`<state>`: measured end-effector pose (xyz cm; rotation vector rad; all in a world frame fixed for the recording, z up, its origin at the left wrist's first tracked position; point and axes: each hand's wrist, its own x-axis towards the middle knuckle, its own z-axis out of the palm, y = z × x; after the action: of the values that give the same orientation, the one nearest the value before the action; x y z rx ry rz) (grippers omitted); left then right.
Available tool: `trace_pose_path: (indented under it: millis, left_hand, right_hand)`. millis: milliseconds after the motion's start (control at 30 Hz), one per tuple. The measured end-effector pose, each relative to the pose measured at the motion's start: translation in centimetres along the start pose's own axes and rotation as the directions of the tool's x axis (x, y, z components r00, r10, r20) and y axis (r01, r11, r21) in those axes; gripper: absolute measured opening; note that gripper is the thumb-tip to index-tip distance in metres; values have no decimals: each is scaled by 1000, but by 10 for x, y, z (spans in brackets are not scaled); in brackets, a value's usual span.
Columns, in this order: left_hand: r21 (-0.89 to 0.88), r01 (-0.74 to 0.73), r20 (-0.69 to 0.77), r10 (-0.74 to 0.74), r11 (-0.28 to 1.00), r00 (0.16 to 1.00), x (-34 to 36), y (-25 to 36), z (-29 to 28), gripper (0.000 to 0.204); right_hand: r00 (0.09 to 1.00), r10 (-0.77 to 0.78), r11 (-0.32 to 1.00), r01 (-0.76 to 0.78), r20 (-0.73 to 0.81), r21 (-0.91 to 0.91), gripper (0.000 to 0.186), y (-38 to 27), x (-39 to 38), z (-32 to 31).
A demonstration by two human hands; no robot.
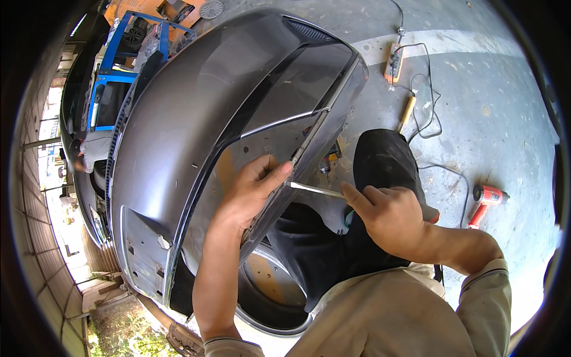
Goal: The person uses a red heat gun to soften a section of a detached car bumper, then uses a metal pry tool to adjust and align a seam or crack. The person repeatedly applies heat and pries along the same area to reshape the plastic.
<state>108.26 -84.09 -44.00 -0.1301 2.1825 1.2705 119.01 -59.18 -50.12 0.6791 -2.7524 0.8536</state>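
Observation:
A large dark grey car bumper (166, 113) stands across the left and middle, its openings showing the floor. My left hand (256, 189) grips the bumper's lower edge strip (306, 143), thumb on top and fingers curled over it. My right hand (389, 217) is closed around a hand tool with a slim silver blade (318, 189); a grey and red handle end shows past the palm. The blade's tip touches the strip just beside my left thumb. Whether the tool is a screwdriver or a scraper I cannot tell.
At the right, a red heat gun (488, 197) lies on the grey floor. Farther off are a wooden-handled tool (407, 111) and an orange power strip (394, 62) with loose cables. A wheel rim (267, 324) sits by my legs. A blue frame (113, 76) and another person (95, 149) are at the left.

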Motion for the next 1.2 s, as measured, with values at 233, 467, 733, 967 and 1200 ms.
trace_pose_path:
  millis: [233,467,733,967,1200]
  left_hand:
    - [-9,34,-4,-34,999,999,-4,9,3,36]
    - [1,27,2,-27,1000,1000,-1,7,4,32]
    - [-51,81,-18,-82,995,996,-5,12,8,30]
    - [79,-47,-232,64,996,971,-16,7,13,25]
    - [627,-380,-134,574,680,808,-38,7,30,28]
  right_hand:
    - [997,-26,998,30,67,-63,45,-5,8,-15]
    - [936,74,969,-148,344,195,13,4,31,-38]
    - [772,-7,730,-431,636,531,17,20,58,-47]
    - [959,164,856,-254,231,450,11,14,0,-3]
    - [981,183,893,-196,73,405,19,1,-7,11]
